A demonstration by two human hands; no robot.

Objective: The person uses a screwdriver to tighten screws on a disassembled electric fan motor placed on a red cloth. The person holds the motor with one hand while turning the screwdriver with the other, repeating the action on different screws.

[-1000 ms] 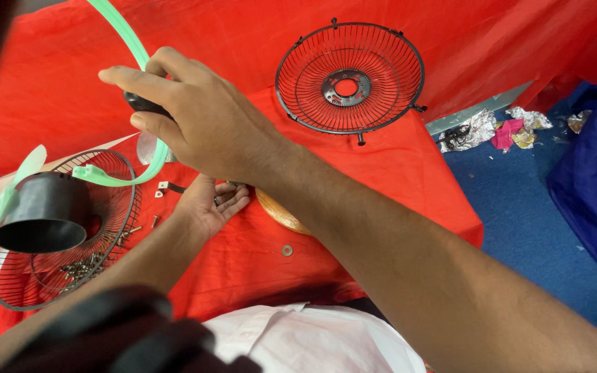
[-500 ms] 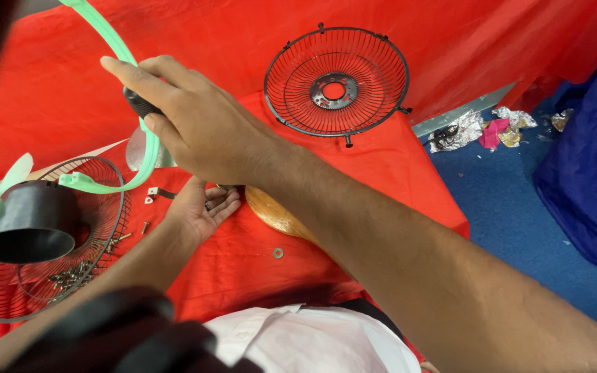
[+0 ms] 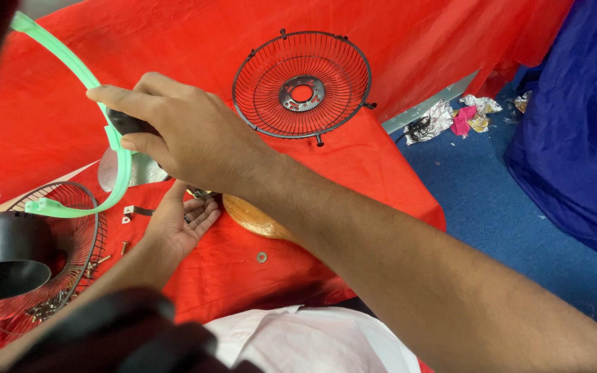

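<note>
**Left of centre: a hand gripping a black handle against a green ring**

Left of centre, right hand [image 3: 188, 141] clenched around a short black handle [image 3: 127, 124], forefinger stretched out along the top, thumb pressed underneath. Only the handle's dark end visible past the fingers; tool's working tip hidden below the palm. Pale green plastic ring [image 3: 108, 138] touching the handle, running from the upper left corner down past the knuckles and curling back to the left.

Just beneath, left hand [image 3: 177, 224] resting palm up on the red cloth [image 3: 354, 173], fingers loosely spread and released, gripping nothing, fingertips reaching towards a small metal part under the right palm. Wooden-looking brown oval piece [image 3: 253, 220] lying right beside those fingers, partly covered by the right forearm. Small metal washer [image 3: 262, 257] lower down on the cloth, apart from both hands. Shiny grey plate [image 3: 139, 171] peeking out just under the green ring.

Far left edge: black cylindrical housing [image 3: 5, 252] sitting over a dark wire fan guard [image 3: 77, 235], loose screws scattered inside that guard. Upper centre: second wire fan guard [image 3: 302, 83], round, lying flat on the cloth with a metal hub at its middle, well apart from the hands. Right side: blue carpet [image 3: 492, 200] with crumpled foil and pink scraps [image 3: 454, 117] near the cloth's edge.
</note>
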